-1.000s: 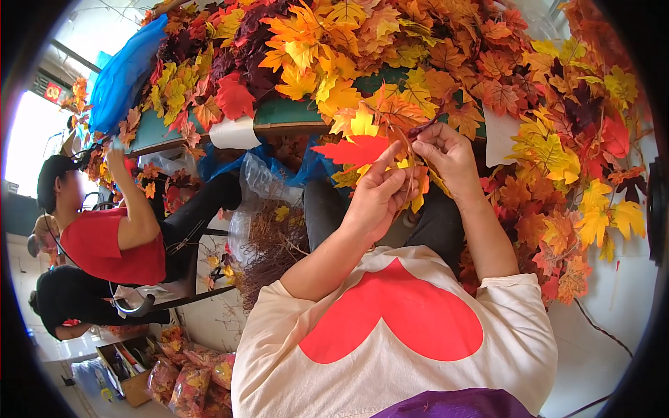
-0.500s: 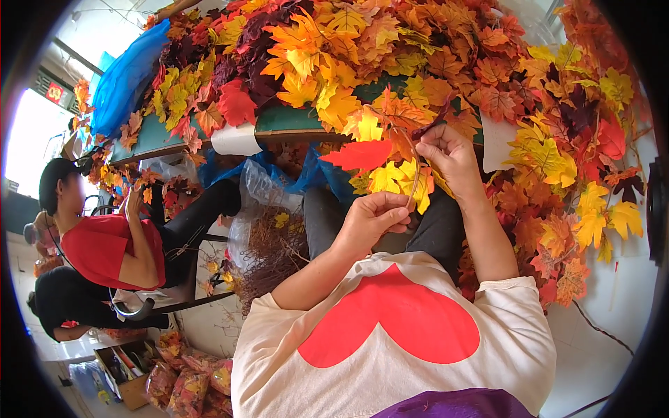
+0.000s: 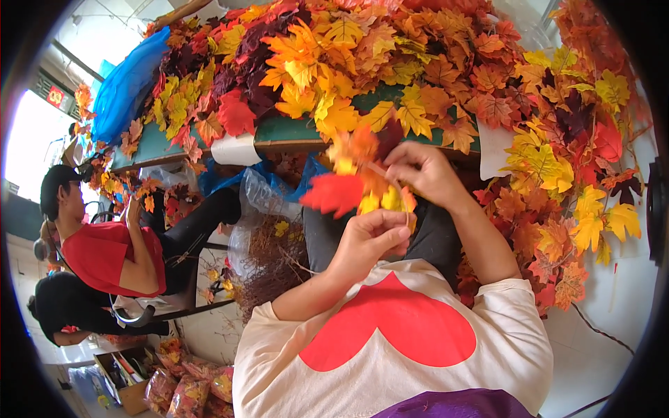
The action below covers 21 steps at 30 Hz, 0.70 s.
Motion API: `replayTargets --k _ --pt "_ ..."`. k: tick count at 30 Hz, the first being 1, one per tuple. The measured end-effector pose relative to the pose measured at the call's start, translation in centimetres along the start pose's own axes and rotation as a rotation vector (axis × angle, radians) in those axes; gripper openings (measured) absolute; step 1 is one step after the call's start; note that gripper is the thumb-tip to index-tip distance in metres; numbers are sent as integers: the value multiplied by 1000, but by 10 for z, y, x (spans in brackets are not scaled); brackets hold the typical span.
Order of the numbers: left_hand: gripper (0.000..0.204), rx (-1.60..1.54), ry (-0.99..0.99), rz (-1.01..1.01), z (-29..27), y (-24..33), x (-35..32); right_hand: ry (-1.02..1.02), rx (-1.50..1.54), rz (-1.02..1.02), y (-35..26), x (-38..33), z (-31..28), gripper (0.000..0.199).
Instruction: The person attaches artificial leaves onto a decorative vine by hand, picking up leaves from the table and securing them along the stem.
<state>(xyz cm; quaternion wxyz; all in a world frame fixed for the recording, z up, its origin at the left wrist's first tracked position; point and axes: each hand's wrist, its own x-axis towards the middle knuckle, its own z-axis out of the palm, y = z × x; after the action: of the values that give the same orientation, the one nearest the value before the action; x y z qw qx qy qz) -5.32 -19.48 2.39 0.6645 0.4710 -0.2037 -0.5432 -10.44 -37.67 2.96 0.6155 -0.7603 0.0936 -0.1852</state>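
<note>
Between my hands, above my lap, hangs a sprig of artificial maple leaves in red, orange, yellow and dark purple, partly blurred. My left hand is closed, thumb against fingers, gripping the lower end of the sprig beside its yellow leaves. Higher and to the right, my right hand pinches at the upper part of the sprig, near the purple leaf. The stem is mostly hidden by fingers and leaves.
A green-topped table ahead bears a heap of artificial autumn leaves. Brown bare stems stand in clear plastic at my left. A person in a red shirt sits further left. Bagged leaves lie on the floor.
The sprig has swung left and lower, and its leaves are now blurred. My right hand has shifted left and down; my left hand has stayed almost in place, slightly lower.
</note>
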Motion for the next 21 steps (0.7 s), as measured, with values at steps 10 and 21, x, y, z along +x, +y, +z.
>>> replayTargets --k 10,21 --pt "15 -506 286 -8 -20 -15 27 149 -523 -299 19 15 -15 14" --pt "15 -504 175 -24 -10 -3 44 1074 -1225 -39 70 38 -216 19"
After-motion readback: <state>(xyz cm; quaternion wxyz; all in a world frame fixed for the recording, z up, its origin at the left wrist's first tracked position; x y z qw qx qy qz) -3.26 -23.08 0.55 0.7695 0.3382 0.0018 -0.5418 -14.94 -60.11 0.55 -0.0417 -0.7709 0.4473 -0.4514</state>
